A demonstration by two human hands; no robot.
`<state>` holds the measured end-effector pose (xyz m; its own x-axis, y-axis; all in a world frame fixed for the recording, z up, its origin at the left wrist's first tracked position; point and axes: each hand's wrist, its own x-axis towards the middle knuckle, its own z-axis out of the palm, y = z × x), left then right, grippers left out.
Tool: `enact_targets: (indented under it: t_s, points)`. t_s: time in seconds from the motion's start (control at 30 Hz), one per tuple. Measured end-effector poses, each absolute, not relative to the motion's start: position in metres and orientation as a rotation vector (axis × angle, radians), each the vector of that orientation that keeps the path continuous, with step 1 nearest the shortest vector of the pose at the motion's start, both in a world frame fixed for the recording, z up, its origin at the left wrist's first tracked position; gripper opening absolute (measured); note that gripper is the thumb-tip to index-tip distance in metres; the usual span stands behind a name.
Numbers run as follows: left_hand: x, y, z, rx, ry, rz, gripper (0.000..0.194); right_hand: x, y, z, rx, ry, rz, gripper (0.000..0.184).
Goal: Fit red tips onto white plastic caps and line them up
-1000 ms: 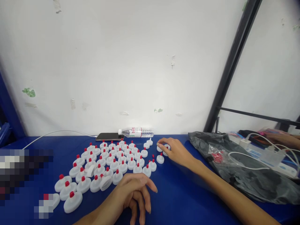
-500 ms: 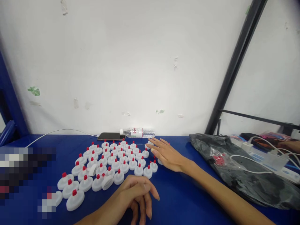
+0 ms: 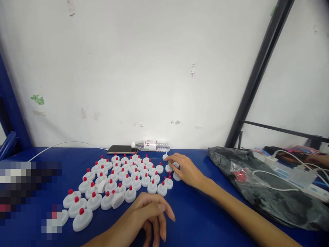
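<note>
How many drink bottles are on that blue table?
1: the clear bottle lies sideways by the wall, its white cap near the phone. The dark bag could hide others.

Across the left and middle of our flat blue table (image 3: 197, 216), we see round white plastic lids with red tips (image 3: 82, 221); on the far side lie a flat black glass phone (image 3: 122, 149) and, rightward, a clear cylindrical plastic bottle (image 3: 162, 146). A long white plastic power strip (image 3: 315, 190) sits on the right, atop a crumpled black plastic bag (image 3: 262, 200)
</note>
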<state>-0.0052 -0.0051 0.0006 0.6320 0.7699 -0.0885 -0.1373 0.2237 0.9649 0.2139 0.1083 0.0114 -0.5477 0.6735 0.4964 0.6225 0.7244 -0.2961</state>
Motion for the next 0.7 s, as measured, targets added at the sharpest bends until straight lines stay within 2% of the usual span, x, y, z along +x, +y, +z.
enact_targets:
  t_s: [0.2,0.4,0.47,0.6,0.7]
  points:
    - [-0.006,-0.002,-0.004,1.153,0.656,0.703,0.031,0.216,0.104,0.024,-0.929,-2.142,0.175,0.019]
    - [-0.006,-0.003,0.000,1.108,0.684,0.811,0.071,0.210,0.062,0.048,-0.740,-2.104,0.496,0.006]
    - [-0.005,-0.005,0.003,1.151,0.690,0.830,0.078,0.204,0.046,0.051,-0.651,-2.162,0.587,0.003]
    - [-0.001,-0.007,0.004,1.246,0.760,0.833,0.061,0.197,0.032,0.051,-0.554,-2.231,0.669,0.006]
    - [0.000,-0.008,0.000,1.264,0.781,0.813,0.055,0.202,0.043,0.048,-0.702,-2.178,0.484,0.015]
